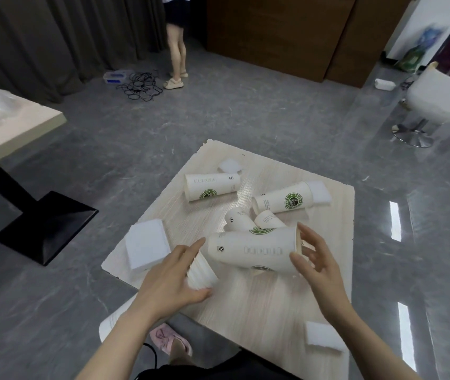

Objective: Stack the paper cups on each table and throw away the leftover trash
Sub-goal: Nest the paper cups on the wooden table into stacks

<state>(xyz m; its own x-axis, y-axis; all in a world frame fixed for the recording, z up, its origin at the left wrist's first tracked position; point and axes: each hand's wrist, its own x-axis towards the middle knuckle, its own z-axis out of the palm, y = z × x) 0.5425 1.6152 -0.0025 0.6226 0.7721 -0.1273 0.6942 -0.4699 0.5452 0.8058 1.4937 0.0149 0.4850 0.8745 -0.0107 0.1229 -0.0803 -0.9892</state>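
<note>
Several white paper cups with green logos lie on their sides on a light wooden table (259, 305). My left hand (174, 278) grips a small ribbed cup (202, 272). My right hand (314, 256) holds the rim end of a large cup (254, 249) that lies across the front of the pile. Behind it lie two small cups (239, 219) (269, 219) and two more large cups (213, 186) (282, 201). White foam pieces lie at the left (147, 244), front right (322, 337), far edge (229, 165) and right (319, 192).
Another table (7, 133) with a black pedestal base stands at the left. A white stool (435, 105) stands at the right. A person stands at the back near cables (139, 86) on the grey floor. My pink shoe (171, 341) shows under the table.
</note>
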